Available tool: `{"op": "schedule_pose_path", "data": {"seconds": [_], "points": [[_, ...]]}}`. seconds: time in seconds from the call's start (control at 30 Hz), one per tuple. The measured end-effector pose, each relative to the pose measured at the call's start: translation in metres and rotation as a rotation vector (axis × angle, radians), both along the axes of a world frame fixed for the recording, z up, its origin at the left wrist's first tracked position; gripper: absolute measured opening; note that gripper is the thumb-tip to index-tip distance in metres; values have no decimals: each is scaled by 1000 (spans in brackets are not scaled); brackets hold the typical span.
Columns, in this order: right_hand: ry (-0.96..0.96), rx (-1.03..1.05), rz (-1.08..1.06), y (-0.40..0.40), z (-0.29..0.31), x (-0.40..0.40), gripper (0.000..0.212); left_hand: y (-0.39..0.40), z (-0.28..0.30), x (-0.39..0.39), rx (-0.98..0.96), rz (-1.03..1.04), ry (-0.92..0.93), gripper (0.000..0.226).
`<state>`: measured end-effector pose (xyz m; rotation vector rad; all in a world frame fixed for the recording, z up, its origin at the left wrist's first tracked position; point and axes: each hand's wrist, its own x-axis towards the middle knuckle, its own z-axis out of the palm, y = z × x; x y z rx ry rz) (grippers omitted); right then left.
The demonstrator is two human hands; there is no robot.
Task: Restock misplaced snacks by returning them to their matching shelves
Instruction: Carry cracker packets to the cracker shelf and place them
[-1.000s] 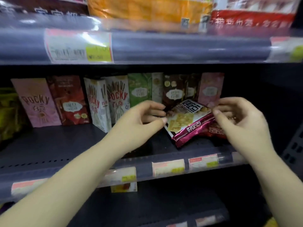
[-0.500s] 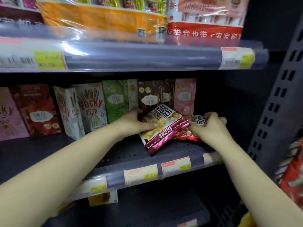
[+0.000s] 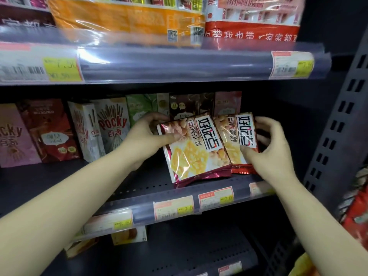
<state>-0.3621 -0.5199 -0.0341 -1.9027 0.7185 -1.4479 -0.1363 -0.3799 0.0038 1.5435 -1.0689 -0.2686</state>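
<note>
Two flat snack bags stand tilted on the middle shelf (image 3: 139,182), side by side. The left bag (image 3: 191,154) has a maroon edge and yellow crackers on white. My left hand (image 3: 147,136) grips its upper left corner. The right bag (image 3: 237,140) has a red edge and the same label. My right hand (image 3: 268,148) holds it from the right, thumb on its front. Both bags lean back against the boxes behind them.
Pocky boxes (image 3: 112,126) and other pink, red, green and brown boxes line the back of the middle shelf. Large orange (image 3: 123,14) and red (image 3: 251,30) packs fill the upper shelf. A perforated upright (image 3: 338,124) stands at the right. A lower shelf holds a yellow box (image 3: 129,234).
Both bags have been lifted from lying flat to standing upright next to each other. My hands moved up with them. The camera has shifted right and closer.
</note>
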Motion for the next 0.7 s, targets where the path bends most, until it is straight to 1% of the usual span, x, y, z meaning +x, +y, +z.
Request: {"op": "schedule_pose_path", "data": {"seconds": [0.07,0.1,0.17,0.2,0.23,0.3,0.37,0.43,0.5,0.57,0.63,0.67,0.7], "points": [[-53,45,42,1,-2,1,70,3,1,2,-90,-39,201,51],[-78,109,71,-1,-3,1,72,4,2,3,-121,-48,267,50],[-141,350,205,-3,-1,0,72,7,0,6,-156,-37,279,46],[-149,455,295,-6,0,-2,65,10,-1,8,-176,-29,257,45],[-118,495,366,-8,0,-3,56,13,-2,10,-200,-23,243,43],[-30,480,421,-9,0,-3,41,20,-5,14,-217,-19,206,39],[-26,498,473,-7,1,-1,41,30,-10,16,-155,-63,163,45],[-53,496,489,-5,1,3,41,39,-13,15,-48,-101,108,64],[-132,462,419,-5,3,6,39,45,-13,14,16,-76,78,81],[-279,492,367,-4,8,7,30,51,-10,16,-3,-11,196,86],[-421,590,421,-3,13,6,21,57,-7,20,-45,64,339,89],[-455,635,475,-1,15,5,21,60,-7,21,-73,98,389,81],[-458,664,534,3,16,6,22,60,-8,22,-118,126,427,64]]}}
